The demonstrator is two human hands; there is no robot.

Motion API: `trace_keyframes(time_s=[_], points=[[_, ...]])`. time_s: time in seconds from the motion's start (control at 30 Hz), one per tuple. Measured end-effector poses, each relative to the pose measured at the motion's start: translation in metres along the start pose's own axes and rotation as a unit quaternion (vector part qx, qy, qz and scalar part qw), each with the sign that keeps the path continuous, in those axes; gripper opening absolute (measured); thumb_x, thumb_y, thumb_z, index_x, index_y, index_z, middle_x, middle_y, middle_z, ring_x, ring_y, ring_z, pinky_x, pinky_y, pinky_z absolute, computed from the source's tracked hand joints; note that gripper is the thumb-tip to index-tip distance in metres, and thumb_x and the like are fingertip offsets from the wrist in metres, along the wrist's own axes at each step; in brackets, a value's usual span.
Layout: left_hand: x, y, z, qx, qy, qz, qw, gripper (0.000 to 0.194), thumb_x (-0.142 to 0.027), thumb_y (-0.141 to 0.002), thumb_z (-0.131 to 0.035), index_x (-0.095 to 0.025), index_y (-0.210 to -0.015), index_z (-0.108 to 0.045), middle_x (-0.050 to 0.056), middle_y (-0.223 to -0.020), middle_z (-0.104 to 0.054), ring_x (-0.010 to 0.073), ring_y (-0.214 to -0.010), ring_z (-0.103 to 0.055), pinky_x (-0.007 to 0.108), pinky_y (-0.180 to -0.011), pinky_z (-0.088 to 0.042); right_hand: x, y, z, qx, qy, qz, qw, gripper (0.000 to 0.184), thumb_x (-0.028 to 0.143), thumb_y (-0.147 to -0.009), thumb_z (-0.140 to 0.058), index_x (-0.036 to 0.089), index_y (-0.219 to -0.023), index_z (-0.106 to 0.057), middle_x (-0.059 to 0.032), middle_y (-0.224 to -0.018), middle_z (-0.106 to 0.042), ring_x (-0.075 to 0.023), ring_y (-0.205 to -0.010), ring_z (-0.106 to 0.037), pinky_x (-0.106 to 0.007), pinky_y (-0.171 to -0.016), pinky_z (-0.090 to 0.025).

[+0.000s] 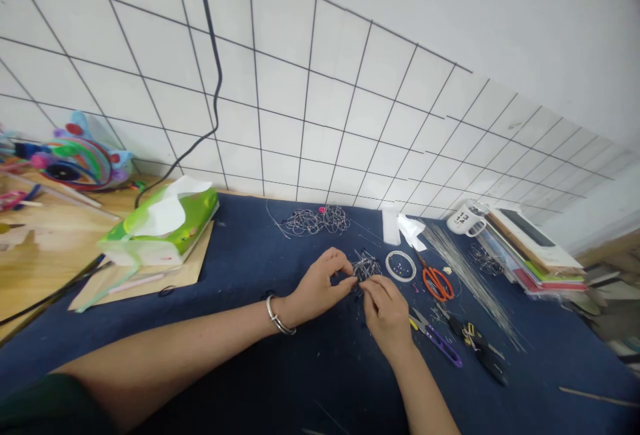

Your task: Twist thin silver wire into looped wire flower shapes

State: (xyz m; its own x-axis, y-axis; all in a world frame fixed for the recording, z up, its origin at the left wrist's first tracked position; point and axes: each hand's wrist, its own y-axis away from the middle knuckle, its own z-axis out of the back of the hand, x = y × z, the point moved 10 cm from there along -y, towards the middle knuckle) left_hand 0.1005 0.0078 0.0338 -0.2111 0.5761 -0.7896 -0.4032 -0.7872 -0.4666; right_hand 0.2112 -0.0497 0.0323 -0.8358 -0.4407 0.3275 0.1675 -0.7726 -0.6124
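My left hand, with a silver bangle at the wrist, pinches thumb and forefinger together over the dark blue cloth. Right beside it, my right hand is also closed in a pinch, the fingertips of both nearly meeting. Between and just behind them sits a tangled bundle of thin wire, dark and silvery. Both pinches are at its near edge; the exact strand in each is too small to make out. A white ring-shaped dish with tiny beads lies just right of the bundle.
Right of my hands lie orange-handled scissors, purple thread snips, black pliers and long straight wires. Farther back are a wire tangle, a mug and stacked books. A green tissue pack stands left.
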Motion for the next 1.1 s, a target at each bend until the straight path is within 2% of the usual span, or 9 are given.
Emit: trace_keyframes(time_s=[0.13, 0.4, 0.53, 0.67, 0.87, 1.0, 1.1], points=[[0.002, 0.001, 0.0, -0.005, 0.035, 0.011, 0.999, 0.005, -0.014, -0.077, -0.052, -0.016, -0.072, -0.053, 0.003, -0.079, -0.052, 0.012, -0.073, -0.048, 0.023, -0.061, -0.043, -0.002, -0.003, 0.005, -0.015, -0.052, -0.027, 0.998, 0.025, 0.01, -0.081, -0.044, 0.022, -0.095, -0.062, -0.0065, -0.091, -0.062, -0.0175, -0.089, -0.058, -0.035, -0.083, -0.047], [-0.004, 0.004, 0.003, -0.011, 0.041, -0.004, 0.999, 0.007, -0.01, -0.077, -0.05, -0.015, -0.073, -0.051, 0.004, -0.083, -0.053, 0.0116, -0.074, -0.05, 0.023, -0.062, -0.044, -0.016, 0.0, 0.009, -0.031, -0.102, -0.123, 0.987, 0.016, 0.018, -0.081, -0.049, 0.021, -0.093, -0.06, -0.0034, -0.088, -0.063, -0.0155, -0.082, -0.059, -0.029, -0.076, -0.046], [-0.007, 0.007, -0.002, 0.001, 0.025, -0.024, 0.999, 0.005, -0.011, -0.077, -0.049, -0.016, -0.077, -0.052, 0.005, -0.092, -0.052, 0.0104, -0.072, -0.051, 0.022, -0.062, -0.045, -0.028, 0.006, 0.001, -0.035, -0.15, -0.204, 0.967, 0.007, 0.024, -0.079, -0.055, 0.019, -0.084, -0.056, -0.0017, -0.076, -0.06, -0.0138, -0.069, -0.057, -0.026, -0.066, -0.046], [-0.009, 0.01, -0.009, 0.017, 0.006, -0.047, 0.999, 0.006, -0.011, -0.076, -0.049, -0.016, -0.077, -0.052, 0.005, -0.092, -0.053, 0.0109, -0.074, -0.053, 0.022, -0.063, -0.046, -0.035, 0.012, -0.008, -0.044, -0.209, -0.257, 0.943, 0.013, 0.026, -0.076, -0.058, 0.018, -0.084, -0.051, 0.0004, -0.071, -0.056, -0.0123, -0.064, -0.054, -0.024, -0.061, -0.045], [-0.008, 0.009, -0.008, 0.017, -0.002, -0.041, 0.999, 0.006, -0.011, -0.076, -0.049, -0.016, -0.077, -0.051, 0.005, -0.093, -0.054, 0.0106, -0.073, -0.053, 0.022, -0.063, -0.046, -0.043, 0.015, -0.008, -0.053, -0.248, -0.293, 0.922, 0.012, 0.028, -0.078, -0.054, 0.017, -0.083, -0.053, -0.0004, -0.071, -0.057, -0.0132, -0.063, -0.055, -0.025, -0.061, -0.045], [-0.004, 0.003, 0.0, -0.009, 0.001, -0.017, 1.0, 0.008, -0.009, -0.075, -0.048, -0.016, -0.073, -0.049, 0.004, -0.086, -0.054, 0.011, -0.073, -0.052, 0.022, -0.062, -0.045, -0.046, 0.015, -0.007, -0.063, -0.286, -0.304, 0.907, 0.011, 0.028, -0.08, -0.052, 0.018, -0.084, -0.051, -0.0018, -0.076, -0.06, -0.0139, -0.064, -0.058, -0.028, -0.063, -0.048], [0.003, 0.0, 0.006, -0.031, 0.003, 0.01, 0.999, 0.008, -0.009, -0.075, -0.048, -0.017, -0.077, -0.05, 0.002, -0.08, -0.054, 0.0101, -0.067, -0.05, 0.021, -0.059, -0.044, -0.049, 0.018, -0.009, -0.068, -0.309, -0.315, 0.895, 0.012, 0.028, -0.081, -0.052, 0.018, -0.086, -0.047, -0.0014, -0.078, -0.06, -0.0133, -0.064, -0.059, -0.028, -0.064, -0.049]])
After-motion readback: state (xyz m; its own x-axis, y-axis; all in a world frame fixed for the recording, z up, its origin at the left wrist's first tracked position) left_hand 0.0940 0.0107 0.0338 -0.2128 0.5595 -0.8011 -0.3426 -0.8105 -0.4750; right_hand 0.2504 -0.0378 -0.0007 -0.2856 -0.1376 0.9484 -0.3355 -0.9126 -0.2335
